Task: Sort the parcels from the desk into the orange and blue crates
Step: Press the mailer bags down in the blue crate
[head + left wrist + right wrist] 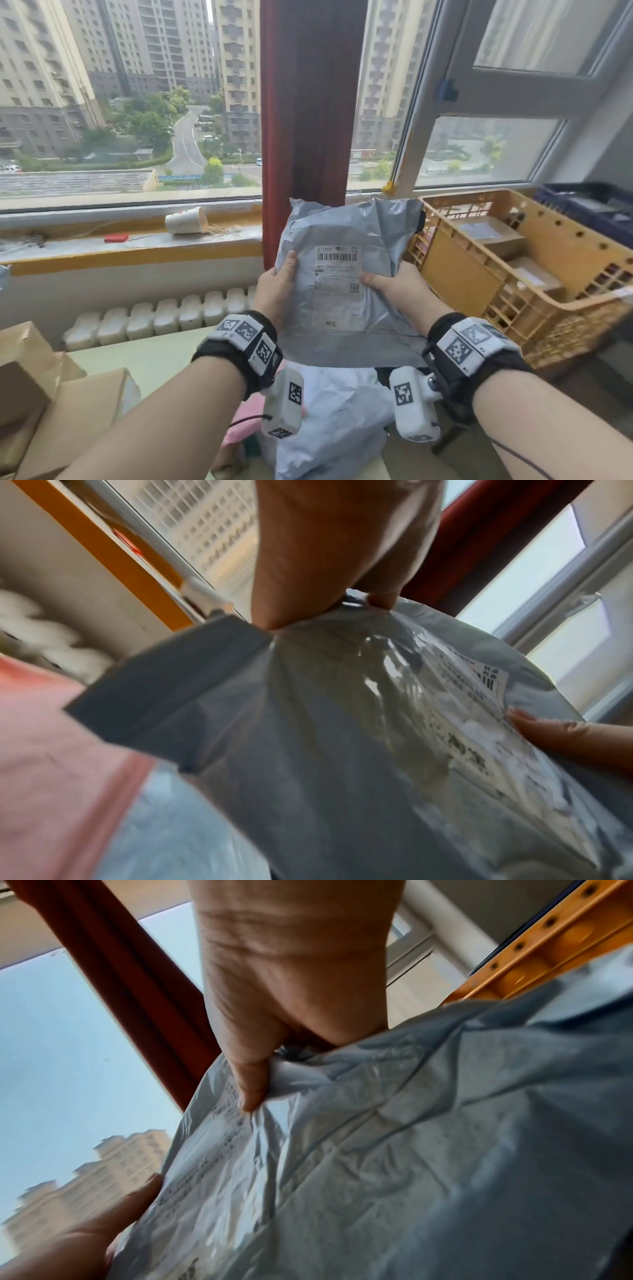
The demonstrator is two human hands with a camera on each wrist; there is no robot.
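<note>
I hold a grey plastic mailer parcel (346, 260) upright in front of the window, its white shipping label (337, 274) facing me. My left hand (279, 279) grips its left edge, thumb on the front. My right hand (390, 282) grips the right edge, thumb beside the label. In the left wrist view the left hand (329, 569) pinches the grey parcel (308, 723). The right wrist view shows the right hand (274, 1010) with its thumb pressed onto the parcel (411, 1137). The orange crate (534, 298) stands at the right with cardboard boxes (493, 236) inside. Behind it lies the blue crate (589, 202).
More parcels lie on the desk below my wrists: a pale grey mailer (329, 421) and a pink one (239, 431). Brown cardboard boxes (51, 404) stack at the lower left. A red curtain (308, 120), a windowsill with a tipped paper cup (186, 221) and a radiator (154, 318) lie ahead.
</note>
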